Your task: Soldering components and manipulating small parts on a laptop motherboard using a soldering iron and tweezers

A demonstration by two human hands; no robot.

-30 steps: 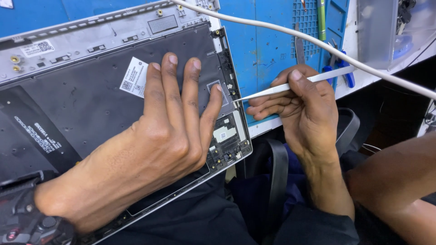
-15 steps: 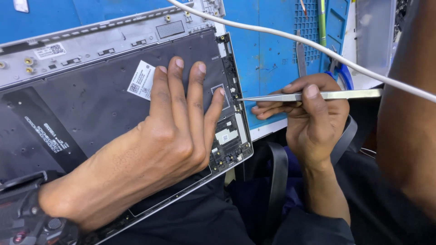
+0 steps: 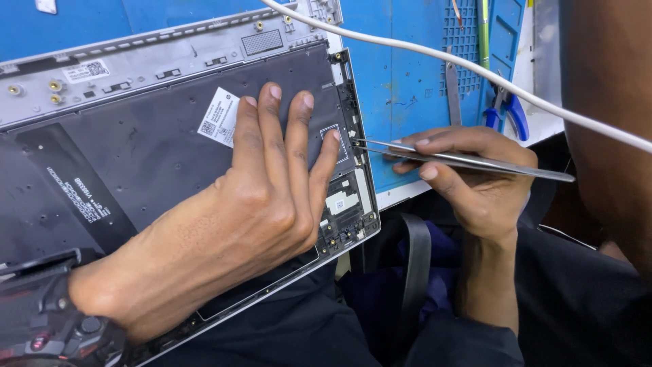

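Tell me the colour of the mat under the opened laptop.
Blue. The mat shows best in the head view, right of the laptop.

A blue surface (image 3: 401, 88) is carrying an opened laptop shell (image 3: 163, 102), which is overhanging its near edge. Blue-handled pliers (image 3: 506, 112) and a flat metal tool (image 3: 453, 85) are lying beside it, with a white cable (image 3: 435, 58) crossing above.

Shiny metal tweezers (image 3: 475, 162), matt black laptop sheet (image 3: 156, 156)

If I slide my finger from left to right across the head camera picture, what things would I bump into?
Black wristwatch → white square sticker on the dark laptop panel → left hand pressed flat → thin metal tweezers → right hand holding them → blue-handled pliers
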